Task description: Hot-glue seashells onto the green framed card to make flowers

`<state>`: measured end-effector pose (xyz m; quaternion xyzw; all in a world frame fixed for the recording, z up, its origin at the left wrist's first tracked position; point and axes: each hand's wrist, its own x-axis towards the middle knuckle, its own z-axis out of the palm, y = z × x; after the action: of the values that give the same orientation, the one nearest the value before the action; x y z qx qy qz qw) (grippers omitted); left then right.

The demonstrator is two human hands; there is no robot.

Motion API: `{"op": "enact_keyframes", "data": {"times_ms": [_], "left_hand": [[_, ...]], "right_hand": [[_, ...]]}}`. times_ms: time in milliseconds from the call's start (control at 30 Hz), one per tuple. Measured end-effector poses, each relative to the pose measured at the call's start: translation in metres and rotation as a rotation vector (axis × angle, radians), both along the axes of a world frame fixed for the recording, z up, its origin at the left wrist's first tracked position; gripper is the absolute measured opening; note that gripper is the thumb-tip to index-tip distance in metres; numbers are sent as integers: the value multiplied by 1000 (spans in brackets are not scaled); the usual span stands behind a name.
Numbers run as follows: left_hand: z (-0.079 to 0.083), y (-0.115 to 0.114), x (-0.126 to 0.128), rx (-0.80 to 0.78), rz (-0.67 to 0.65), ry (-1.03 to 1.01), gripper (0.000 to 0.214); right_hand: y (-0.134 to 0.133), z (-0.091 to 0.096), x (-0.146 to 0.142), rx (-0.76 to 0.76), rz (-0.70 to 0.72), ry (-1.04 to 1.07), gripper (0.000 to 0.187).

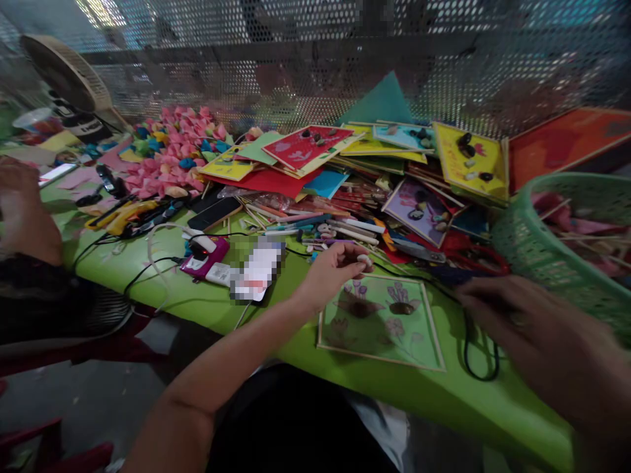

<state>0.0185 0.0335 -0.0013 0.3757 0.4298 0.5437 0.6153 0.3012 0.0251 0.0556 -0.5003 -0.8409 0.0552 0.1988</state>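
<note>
My left hand [340,270] is closed in a pinch around a small whitish pebble [365,260], just above the top edge of a green picture card [367,332]. Thin sticks frame the card, which has drawn flowers and dark brown stones on it. To the right of the card, my right hand [527,335] is smeared by motion, its fingers curled down near a black cable [486,378]. Whether those fingers grip the cable or anything else is hidden.
Behind the card lie markers, a pale utility knife [419,251] and stacked stone-decorated cards [310,148]. A green basket [537,243] stands at right. Leftward are a purple power strip [204,259], a phone [259,269], pink paper pieces [172,151], and another person's hand [24,210].
</note>
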Motion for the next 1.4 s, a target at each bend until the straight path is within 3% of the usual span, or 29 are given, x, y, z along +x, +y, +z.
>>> {"op": "enact_keyframes", "data": {"times_ms": [133, 233, 400, 567, 733, 1033, 1200, 1300, 1400], "left_hand": [[-7, -1, 2, -19, 16, 7, 28], [-10, -2, 2, 32, 16, 79, 26], [-12, -7, 4, 147, -21, 162, 28], [-12, -15, 7, 177, -63, 281, 30], [-13, -22, 9, 231, -24, 469, 30], [-8, -24, 10, 280, 28, 576, 31], [-6, -24, 9, 231, 13, 430, 27], [-7, -21, 9, 109, -47, 180, 23], [-9, -18, 8, 5, -72, 15, 33]], "right_hand": [[27, -3, -72, 61, 277, -72, 33], [38, -17, -97, 129, 274, -198, 43], [37, -42, -92, 87, 312, -247, 47], [33, -48, -84, 77, 381, -163, 41], [32, -54, -83, 221, 441, -162, 42], [24, -58, -90, 355, 345, -218, 33], [24, -57, -91, 248, 298, -147, 26], [27, -52, -91, 51, 315, 21, 26], [29, -45, -90, -174, 297, 177, 29]]}}
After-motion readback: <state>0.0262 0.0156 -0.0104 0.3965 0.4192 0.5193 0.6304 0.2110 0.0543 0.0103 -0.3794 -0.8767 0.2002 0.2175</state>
